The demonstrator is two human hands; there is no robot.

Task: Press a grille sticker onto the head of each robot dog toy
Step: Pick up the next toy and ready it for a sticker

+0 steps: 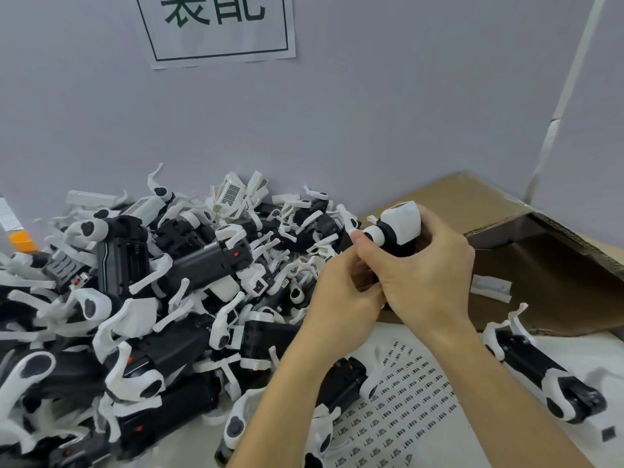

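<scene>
A person holds one robot dog toy up in both hands, above the sticker sheet.

Nearest lies the sticker sheet (405, 410), rows of small dark stickers on white, with a finished-looking toy (547, 376) beside it. Above it the left hand (341, 298) curls under the robot dog toy (398, 228), what it pinches is hidden. The right hand (422, 271) wraps its fingers round the body, thumb near the white collar. The head sticks out past the right-hand fingers, up and away from the person; no grille sticker shows on it. To do the step well, the body should be held steady while a thumb rubs the sticker flat, square on the head. Farther left sprawls the pile of toys (152, 282), against the wall.
</scene>
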